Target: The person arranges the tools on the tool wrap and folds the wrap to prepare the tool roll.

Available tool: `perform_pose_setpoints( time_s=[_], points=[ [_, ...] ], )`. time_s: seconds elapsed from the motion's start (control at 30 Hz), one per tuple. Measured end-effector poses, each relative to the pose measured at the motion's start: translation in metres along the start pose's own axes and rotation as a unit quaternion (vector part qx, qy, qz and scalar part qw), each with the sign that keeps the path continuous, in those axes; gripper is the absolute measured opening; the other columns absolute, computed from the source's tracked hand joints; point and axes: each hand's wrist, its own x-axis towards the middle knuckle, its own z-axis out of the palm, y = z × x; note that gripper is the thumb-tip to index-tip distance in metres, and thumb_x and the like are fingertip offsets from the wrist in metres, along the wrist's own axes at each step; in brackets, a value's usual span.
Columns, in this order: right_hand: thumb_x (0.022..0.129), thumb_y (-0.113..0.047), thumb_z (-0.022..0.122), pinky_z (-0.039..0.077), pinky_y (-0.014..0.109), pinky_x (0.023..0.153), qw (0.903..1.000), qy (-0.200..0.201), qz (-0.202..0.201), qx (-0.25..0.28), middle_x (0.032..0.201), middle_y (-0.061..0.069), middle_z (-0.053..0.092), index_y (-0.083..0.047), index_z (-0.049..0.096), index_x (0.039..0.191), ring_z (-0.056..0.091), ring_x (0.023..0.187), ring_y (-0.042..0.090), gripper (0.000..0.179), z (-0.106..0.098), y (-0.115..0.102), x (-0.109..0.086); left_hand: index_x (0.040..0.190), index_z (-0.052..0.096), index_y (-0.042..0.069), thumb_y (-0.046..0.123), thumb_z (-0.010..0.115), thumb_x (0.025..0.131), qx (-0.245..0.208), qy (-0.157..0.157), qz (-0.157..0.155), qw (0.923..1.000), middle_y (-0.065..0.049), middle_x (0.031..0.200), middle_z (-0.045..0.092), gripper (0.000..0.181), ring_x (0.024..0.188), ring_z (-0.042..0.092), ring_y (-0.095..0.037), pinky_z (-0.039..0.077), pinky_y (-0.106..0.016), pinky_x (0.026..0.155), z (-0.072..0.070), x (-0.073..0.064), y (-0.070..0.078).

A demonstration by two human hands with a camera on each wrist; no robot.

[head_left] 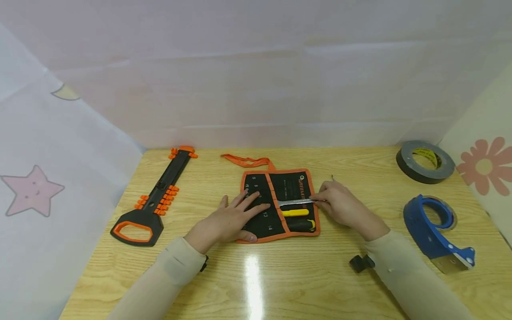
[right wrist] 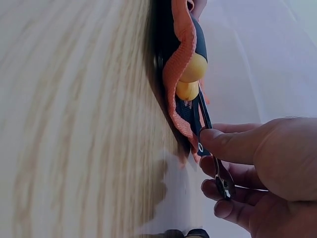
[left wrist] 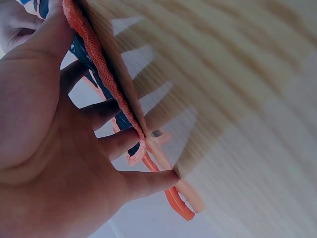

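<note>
A black tool pouch with orange edging lies unfolded on the table, size numbers printed along its left half. My left hand rests spread over that numbered half, fingers straight and apart. Between thumb and fingers, my right hand pinches a silver wrench near its right end. The wrench's other end meets the pocket edge at the pouch's middle. Below it, a yellow handle and a black handle with a yellow tip sit in pockets. The right wrist view shows the wrench's shiny ring end among the fingers.
An orange strap trails from the pouch's top edge. At the left lies a black rack with orange clips. On the right are a black tape roll and a blue tape dispenser. Cloth-covered walls border the table.
</note>
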Motion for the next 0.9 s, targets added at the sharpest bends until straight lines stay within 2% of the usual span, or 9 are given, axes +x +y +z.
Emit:
perform_pose_setpoints(
  time_s=[0.2, 0.47, 0.67, 0.9],
  points=[
    [0.098, -0.005, 0.079, 0.041, 0.031, 0.072, 0.9998, -0.007, 0.016, 0.004, 0.092, 0.0, 0.065, -0.007, 0.085, 0.116, 0.05, 0.08, 0.011, 0.02, 0.0, -0.004, 0.001, 0.174, 0.023, 0.036, 0.056, 0.072, 0.096, 0.001, 0.002, 0.0, 1.0, -0.01, 0.184, 0.008, 0.094, 0.169, 0.009, -0.045, 0.02, -0.084, 0.122, 0.001, -0.001, -0.001],
    [0.099, -0.008, 0.078, 0.043, 0.028, 0.069, 0.9997, -0.02, -0.008, 0.009, 0.093, 0.003, 0.067, -0.007, 0.084, 0.119, 0.049, 0.076, 0.011, 0.022, 0.008, -0.012, 0.01, 0.174, 0.021, 0.038, 0.058, 0.071, 0.095, -0.001, 0.001, 0.003, 1.0, -0.009, 0.184, 0.007, 0.095, 0.169, 0.009, -0.045, 0.02, -0.084, 0.123, 0.001, 0.001, 0.0],
    [0.101, -0.008, 0.076, 0.047, 0.031, 0.074, 0.9988, -0.039, 0.025, 0.014, 0.097, 0.003, 0.067, -0.007, 0.083, 0.121, 0.055, 0.084, 0.016, 0.021, 0.01, -0.018, 0.018, 0.174, 0.019, 0.04, 0.059, 0.07, 0.096, 0.005, -0.001, -0.001, 1.0, -0.008, 0.184, 0.006, 0.095, 0.169, 0.007, -0.043, 0.02, -0.083, 0.123, 0.001, 0.001, 0.0],
    [0.102, -0.007, 0.075, 0.049, 0.033, 0.076, 0.9975, -0.052, 0.041, 0.024, 0.102, 0.006, 0.067, -0.002, 0.081, 0.122, 0.056, 0.088, 0.018, 0.022, 0.01, -0.019, 0.02, 0.174, 0.02, 0.04, 0.058, 0.07, 0.096, 0.0, -0.002, -0.001, 1.0, -0.008, 0.184, 0.006, 0.095, 0.169, 0.007, -0.043, 0.019, -0.083, 0.124, 0.001, 0.0, 0.0]
  ],
)
